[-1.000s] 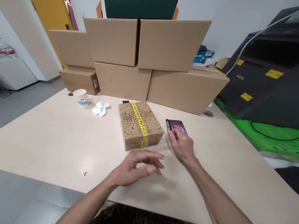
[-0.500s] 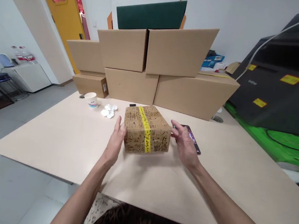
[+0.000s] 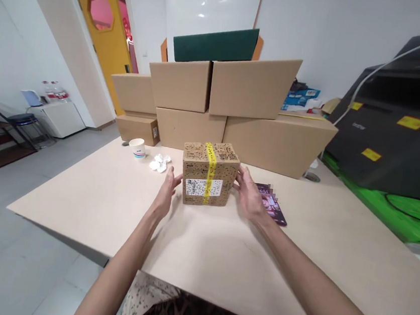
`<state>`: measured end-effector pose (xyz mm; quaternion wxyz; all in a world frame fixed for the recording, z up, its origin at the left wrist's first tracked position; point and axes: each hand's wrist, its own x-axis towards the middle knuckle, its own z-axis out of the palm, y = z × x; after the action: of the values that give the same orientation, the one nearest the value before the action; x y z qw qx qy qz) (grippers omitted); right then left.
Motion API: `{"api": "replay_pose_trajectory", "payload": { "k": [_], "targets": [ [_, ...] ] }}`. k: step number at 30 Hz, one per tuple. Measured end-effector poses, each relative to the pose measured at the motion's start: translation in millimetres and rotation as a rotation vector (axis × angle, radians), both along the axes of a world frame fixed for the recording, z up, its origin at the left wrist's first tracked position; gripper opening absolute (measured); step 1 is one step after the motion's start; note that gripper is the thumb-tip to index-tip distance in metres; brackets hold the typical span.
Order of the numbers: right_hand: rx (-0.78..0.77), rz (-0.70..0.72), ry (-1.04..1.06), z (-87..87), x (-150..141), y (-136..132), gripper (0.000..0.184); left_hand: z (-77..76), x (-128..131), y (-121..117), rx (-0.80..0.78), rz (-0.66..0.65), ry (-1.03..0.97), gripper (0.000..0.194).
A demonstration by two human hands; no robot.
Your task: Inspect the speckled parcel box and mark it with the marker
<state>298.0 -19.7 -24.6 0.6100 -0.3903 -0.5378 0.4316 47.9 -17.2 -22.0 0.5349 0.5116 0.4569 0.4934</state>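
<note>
A small cardboard box [image 3: 196, 169], printed all over with dark marks, stands upright near the middle of the table. Yellow tape [image 3: 212, 164] runs over its top and down its front, crossing a white label [image 3: 196, 187]. My left hand [image 3: 166, 193] is beside the box's left side, thumb up and fingers apart, with a narrow gap showing. On the other side, my right hand [image 3: 249, 195] has its fingers stretched along the box's right edge; the fingertips seem to touch it and are partly hidden. A lit phone [image 3: 275, 209] lies just beyond my right hand.
Larger plain cartons [image 3: 255, 92] are stacked along the back, topped by a dark green box [image 3: 215, 46]. A paper cup [image 3: 137, 148] and crumpled tissue [image 3: 159, 163] are on the table [image 3: 105, 211] at left. A big black machine [image 3: 393, 143] stands at right.
The box has turned from a tilted, raised pose to upright, and its labelled side now faces me. Both hands remain at its sides. The camera view has shifted slightly.
</note>
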Motion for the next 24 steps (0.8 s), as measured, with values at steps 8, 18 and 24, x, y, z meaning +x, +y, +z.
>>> {"api": "replay_pose_trajectory", "payload": {
  "k": [8, 18, 24],
  "targets": [
    [-0.067, 0.057, 0.044, -40.0, -0.7, -14.5, 0.062, -22.1, 16.8, -4.5, 0.278, -0.112, 0.039, 0.066],
    [-0.117, -0.077, -0.026, -17.6, 15.7, -7.9, 0.073, 14.8, 18.7, 17.7, 0.281, 0.188, 0.39, 0.07],
    [-0.174, -0.12, -0.019, -20.8, 20.0, -1.6, 0.077, 2.8, 23.0, 34.5, 0.207, 0.182, 0.272, 0.074]
  ]
}}
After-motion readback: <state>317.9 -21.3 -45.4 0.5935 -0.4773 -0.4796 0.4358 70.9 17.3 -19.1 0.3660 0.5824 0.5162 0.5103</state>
